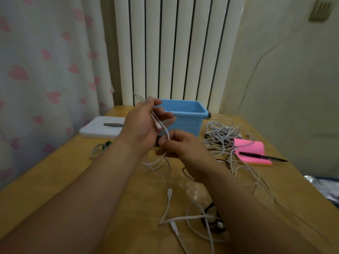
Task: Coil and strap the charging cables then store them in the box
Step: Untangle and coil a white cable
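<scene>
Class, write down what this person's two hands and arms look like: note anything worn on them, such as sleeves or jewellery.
The left hand and right hand are bare: no gloves, rings, watch or bracelet show. The left forearm and right forearm are uncovered down to the picture's lower edge, with no sleeves in view.

A home, probably a bedroom: behind the wooden table (55,182) stands a white column radiator (176,48), with a heart-print curtain (45,70) left of it and a painted wall (286,70) on its right.
</scene>
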### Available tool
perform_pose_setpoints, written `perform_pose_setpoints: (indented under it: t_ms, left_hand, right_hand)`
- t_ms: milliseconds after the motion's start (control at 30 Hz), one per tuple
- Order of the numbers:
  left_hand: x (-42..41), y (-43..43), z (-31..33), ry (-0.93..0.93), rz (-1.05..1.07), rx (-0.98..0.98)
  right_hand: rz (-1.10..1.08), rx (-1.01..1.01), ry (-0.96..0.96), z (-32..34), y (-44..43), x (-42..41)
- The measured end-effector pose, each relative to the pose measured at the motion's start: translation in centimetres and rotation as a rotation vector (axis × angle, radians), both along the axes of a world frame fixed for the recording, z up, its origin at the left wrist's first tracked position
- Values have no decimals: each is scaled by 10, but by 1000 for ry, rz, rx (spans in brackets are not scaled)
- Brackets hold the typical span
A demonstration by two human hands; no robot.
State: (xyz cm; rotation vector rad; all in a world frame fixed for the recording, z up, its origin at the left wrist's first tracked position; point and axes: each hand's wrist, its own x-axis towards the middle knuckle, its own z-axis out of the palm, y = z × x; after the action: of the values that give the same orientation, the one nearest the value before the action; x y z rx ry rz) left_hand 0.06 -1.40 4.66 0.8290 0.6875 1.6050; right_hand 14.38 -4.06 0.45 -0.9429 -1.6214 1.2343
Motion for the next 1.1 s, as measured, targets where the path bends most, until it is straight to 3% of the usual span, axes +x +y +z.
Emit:
perform_pose_setpoints:
  t_ms: [100, 200, 333, 433, 500, 600, 767, 833, 933, 1100]
  left_hand:
    - [-22, 1, -1, -267, -172, 18]
    - [-39, -2, -2, -214, -281, 25]
    - [-69, -9, 0, -155, -217, -18]
    - [-79, -8, -6, -114, -131, -58]
    - [-71, -7, -9, -7, -70, -87]
    - [-52, -11, -13, 213, -52, -96]
    - [-20, -31, -19, 923, -60, 21]
    - [-11, -35, -21, 1084, -129, 94]
    - [-5, -35, -24, 1223, -189, 205]
    - [-2, -35, -27, 1215, -282, 354]
  right_hand:
    - [169, 55, -110, -7, -3, 5]
    - [225, 126, -115, 0, -10, 10]
    - [141, 140, -38, 21, -18, 30]
    - [-37, 253, -329, 24, -13, 47]
    - [-254, 389, -509, 17, -4, 49]
    - [-490, 459, -396, 10, 1, 46]
    - [-428, 299, -180, 8, 3, 40]
    - [-407, 278, -156, 7, 3, 40]
    - [-327, 247, -110, 7, 2, 40]
    - [-224, 172, 60, 12, -2, 38]
